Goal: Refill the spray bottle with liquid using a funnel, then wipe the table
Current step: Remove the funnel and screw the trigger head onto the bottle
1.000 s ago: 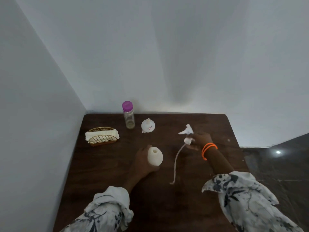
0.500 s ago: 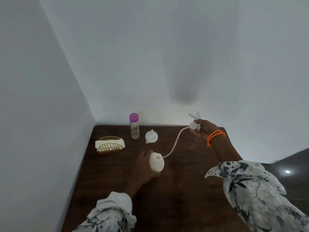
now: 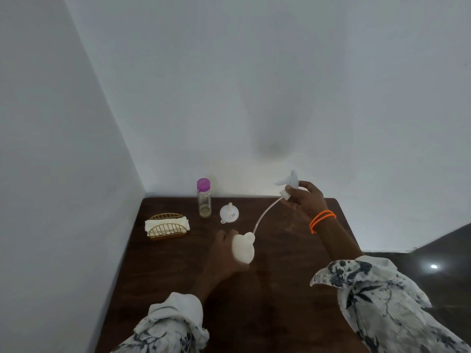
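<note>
Gripping the white spray bottle (image 3: 243,247) above the worktop (image 3: 280,289), the left hand (image 3: 224,250) tilts it. Right of the bottle and farther back, the right hand (image 3: 304,200) pinches the sprayer head (image 3: 288,183), its tube (image 3: 263,215) trailing into the bottle's neck. Behind the bottle sits the funnel (image 3: 229,212).

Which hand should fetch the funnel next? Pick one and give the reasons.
Right. The left hand grips the spray bottle and should likely keep steadying it. The right hand only holds the removed spray head; once that is set down, the funnel stands close by.
</note>
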The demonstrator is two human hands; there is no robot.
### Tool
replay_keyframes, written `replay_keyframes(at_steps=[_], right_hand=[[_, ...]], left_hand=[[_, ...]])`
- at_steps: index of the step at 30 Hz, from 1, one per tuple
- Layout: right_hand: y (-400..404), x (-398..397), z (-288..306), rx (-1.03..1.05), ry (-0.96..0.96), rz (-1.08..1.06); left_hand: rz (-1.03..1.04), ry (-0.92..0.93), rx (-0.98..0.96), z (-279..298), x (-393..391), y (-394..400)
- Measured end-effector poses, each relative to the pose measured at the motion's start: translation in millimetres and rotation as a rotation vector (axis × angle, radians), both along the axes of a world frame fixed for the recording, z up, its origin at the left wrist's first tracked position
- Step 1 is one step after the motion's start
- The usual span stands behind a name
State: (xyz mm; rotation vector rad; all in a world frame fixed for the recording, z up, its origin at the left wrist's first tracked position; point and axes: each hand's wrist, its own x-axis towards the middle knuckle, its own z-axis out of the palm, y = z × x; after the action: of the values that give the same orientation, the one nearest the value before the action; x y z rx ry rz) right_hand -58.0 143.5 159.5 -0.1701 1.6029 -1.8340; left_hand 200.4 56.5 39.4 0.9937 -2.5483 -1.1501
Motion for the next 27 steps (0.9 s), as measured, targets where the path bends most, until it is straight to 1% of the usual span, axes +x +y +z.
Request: replay_keyframes(at_steps=[2, 4, 5, 6, 10, 13, 17, 21, 23, 27], right_hand=[[4, 11, 13, 0.029, 0.185, 0.075], [7, 20, 24, 0.107, 0.471, 0.164], [8, 23, 27, 0.124, 0.584, 0.211], [9, 27, 28, 0.121, 0.652, 0.253], [12, 47, 29, 0.097, 0.724, 0.327], [12, 57, 19, 0.163, 0.753, 0.392], [10, 67, 11, 0.243, 0.827, 0.418], [5, 73, 9, 0.309, 0.903, 0.485], [2, 78, 10, 0.34, 0.93, 0.483], [-3, 84, 10, 0.338, 0.964, 0.45]], left_hand=[[0.015, 0.009, 0.017, 3, -5, 0], [0.029, 0.014, 0.023, 7, -10, -1], [0.035, 0.021, 0.023, 8, -13, -1], [0.04, 0.03, 0.023, 9, -15, -2], [0.06, 0.05, 0.015, 11, -23, -6], [0.06, 0.032, -0.01, 15, -27, -9], [0.054, 0.026, -0.036, 19, -32, -12], [0.06, 0.051, -0.041, 20, -35, -13], [0.063, 0.071, -0.05, 21, -35, -14], [0.061, 0.078, -0.075, 24, -38, -16]])
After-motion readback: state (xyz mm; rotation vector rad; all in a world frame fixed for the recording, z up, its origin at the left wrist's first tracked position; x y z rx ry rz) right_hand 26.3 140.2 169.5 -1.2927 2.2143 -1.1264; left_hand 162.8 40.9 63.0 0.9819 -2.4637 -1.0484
